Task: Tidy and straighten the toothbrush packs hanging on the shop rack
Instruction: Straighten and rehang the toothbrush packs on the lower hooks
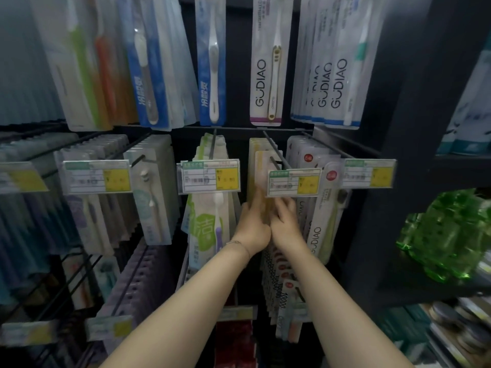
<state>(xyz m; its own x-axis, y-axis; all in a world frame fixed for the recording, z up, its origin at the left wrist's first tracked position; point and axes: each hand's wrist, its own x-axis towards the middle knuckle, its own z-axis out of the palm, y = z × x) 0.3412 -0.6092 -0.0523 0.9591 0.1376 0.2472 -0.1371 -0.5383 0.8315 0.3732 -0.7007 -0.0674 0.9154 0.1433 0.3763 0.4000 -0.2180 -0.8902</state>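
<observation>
the left hand (252,225) and right hand (285,221) meet side by side against the yellow toothbrush packs (255,166). these packs hang on a hook (273,151) in the middle row of the rack (393,115), behind a price tag (293,181). the fingers are blurred, so whether either hand grips a pack cannot be determined.
</observation>
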